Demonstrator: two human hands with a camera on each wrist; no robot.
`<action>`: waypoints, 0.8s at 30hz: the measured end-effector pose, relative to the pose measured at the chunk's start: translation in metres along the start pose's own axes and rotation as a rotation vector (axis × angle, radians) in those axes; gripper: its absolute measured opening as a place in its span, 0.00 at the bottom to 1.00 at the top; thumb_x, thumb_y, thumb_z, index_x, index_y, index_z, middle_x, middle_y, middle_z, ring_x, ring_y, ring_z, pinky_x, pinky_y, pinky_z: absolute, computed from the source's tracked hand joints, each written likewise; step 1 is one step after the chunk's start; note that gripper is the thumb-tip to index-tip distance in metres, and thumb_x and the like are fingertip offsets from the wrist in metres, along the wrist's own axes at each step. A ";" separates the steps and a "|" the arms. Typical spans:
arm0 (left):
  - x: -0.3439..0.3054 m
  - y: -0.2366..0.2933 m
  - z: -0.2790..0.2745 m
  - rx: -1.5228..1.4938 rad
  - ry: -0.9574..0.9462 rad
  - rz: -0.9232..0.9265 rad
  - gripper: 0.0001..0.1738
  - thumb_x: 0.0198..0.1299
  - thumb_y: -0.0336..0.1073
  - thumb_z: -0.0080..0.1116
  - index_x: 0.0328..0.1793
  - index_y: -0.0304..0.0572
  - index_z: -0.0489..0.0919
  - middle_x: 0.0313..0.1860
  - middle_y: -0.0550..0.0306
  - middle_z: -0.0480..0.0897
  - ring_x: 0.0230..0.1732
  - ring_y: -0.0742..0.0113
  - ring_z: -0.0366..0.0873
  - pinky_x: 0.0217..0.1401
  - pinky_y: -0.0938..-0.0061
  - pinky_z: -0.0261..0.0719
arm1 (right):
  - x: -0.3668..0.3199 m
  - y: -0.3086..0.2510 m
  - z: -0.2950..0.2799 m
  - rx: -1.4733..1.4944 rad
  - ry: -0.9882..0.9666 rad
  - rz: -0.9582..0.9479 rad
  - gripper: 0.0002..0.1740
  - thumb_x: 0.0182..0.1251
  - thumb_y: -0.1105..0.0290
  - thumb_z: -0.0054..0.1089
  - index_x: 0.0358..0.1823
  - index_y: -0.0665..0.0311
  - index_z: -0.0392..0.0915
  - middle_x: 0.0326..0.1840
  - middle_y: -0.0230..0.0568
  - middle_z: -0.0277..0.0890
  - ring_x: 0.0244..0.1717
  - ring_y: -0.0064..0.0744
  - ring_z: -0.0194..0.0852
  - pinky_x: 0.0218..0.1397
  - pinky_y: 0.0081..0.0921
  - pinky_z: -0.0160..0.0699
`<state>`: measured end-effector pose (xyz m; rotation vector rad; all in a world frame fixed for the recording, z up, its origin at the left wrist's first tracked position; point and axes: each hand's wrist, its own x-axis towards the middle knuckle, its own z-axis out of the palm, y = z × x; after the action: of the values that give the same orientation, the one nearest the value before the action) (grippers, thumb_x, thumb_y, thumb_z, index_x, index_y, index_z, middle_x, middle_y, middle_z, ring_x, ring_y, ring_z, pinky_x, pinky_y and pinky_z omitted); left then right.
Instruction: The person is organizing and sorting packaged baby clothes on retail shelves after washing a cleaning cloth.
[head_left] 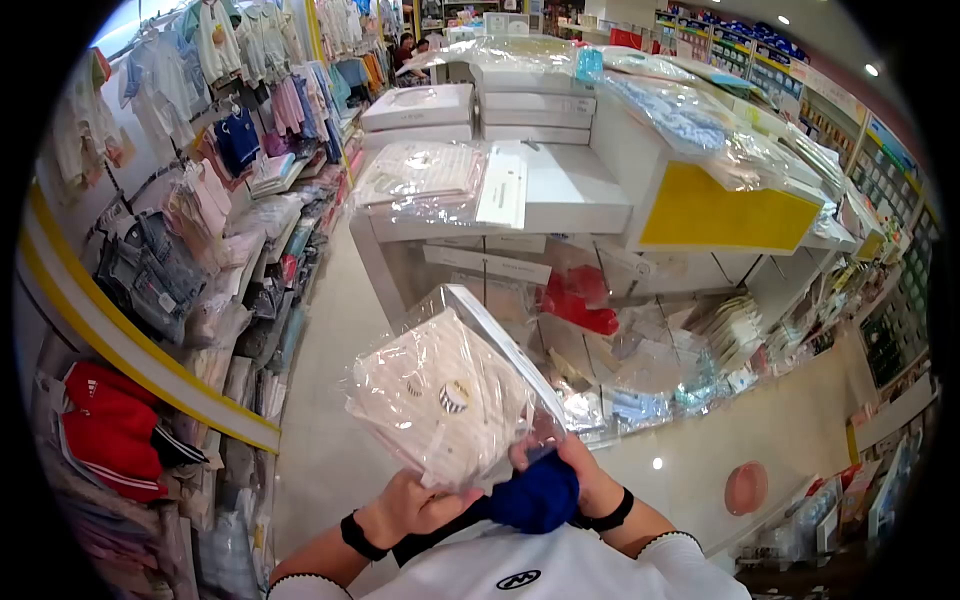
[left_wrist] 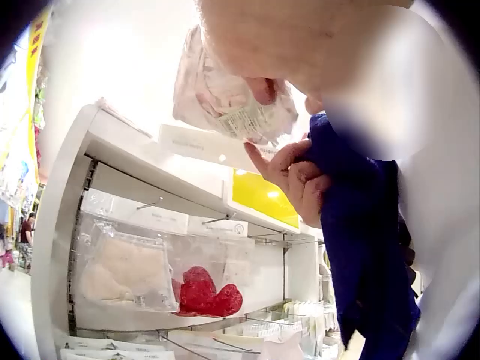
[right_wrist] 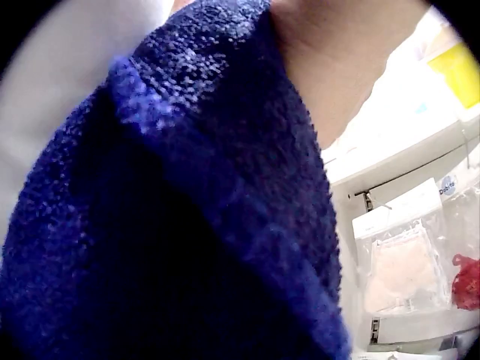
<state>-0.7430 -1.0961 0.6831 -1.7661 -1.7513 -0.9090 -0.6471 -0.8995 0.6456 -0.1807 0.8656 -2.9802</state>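
Observation:
A clear plastic package with a pale pink garment and a white card edge is held tilted before the chest. My left hand pinches its lower left edge. At its lower right corner, my right hand grips the card side, and a dark blue cloth hangs against that hand. The left wrist view shows the package above, the right hand with fingers curled at the card, and the blue cloth beside it. Blue cloth hides most of the right wrist view, including the fingers.
Ahead is a white display stand with boxes and another bagged garment on top. Below hang packages and a red item. Clothing shelves line the left side; a round pink mark is on the floor at right.

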 end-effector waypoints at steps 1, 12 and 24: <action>-0.003 0.001 0.003 0.025 0.019 0.022 0.15 0.41 0.35 0.68 0.14 0.42 0.71 0.32 0.53 0.77 0.32 0.54 0.77 0.38 0.66 0.78 | 0.000 -0.004 0.000 -0.059 0.073 0.023 0.28 0.55 0.57 0.59 0.53 0.65 0.64 0.37 0.40 0.70 0.38 0.31 0.71 0.46 0.26 0.72; -0.039 -0.074 0.025 -1.314 -0.069 -1.089 0.24 0.58 0.40 0.52 0.60 0.40 0.65 0.55 0.52 0.72 0.54 0.66 0.73 0.56 0.75 0.70 | -0.027 -0.054 -0.031 -0.262 0.362 0.015 0.17 0.53 0.68 0.54 0.44 0.68 0.69 0.28 0.40 0.72 0.26 0.30 0.72 0.30 0.24 0.73; 0.017 -0.061 0.075 -1.850 -0.095 -1.313 0.26 0.66 0.42 0.41 0.68 0.45 0.55 0.62 0.53 0.66 0.60 0.62 0.67 0.63 0.67 0.65 | -0.018 -0.067 -0.112 -0.214 0.507 -0.013 0.21 0.65 0.59 0.47 0.53 0.67 0.67 0.42 0.42 0.75 0.42 0.33 0.76 0.47 0.29 0.76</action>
<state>-0.7956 -1.0258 0.6397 -0.6914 -1.9876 -3.8220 -0.6425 -0.7822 0.5859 0.5927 1.2242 -2.9785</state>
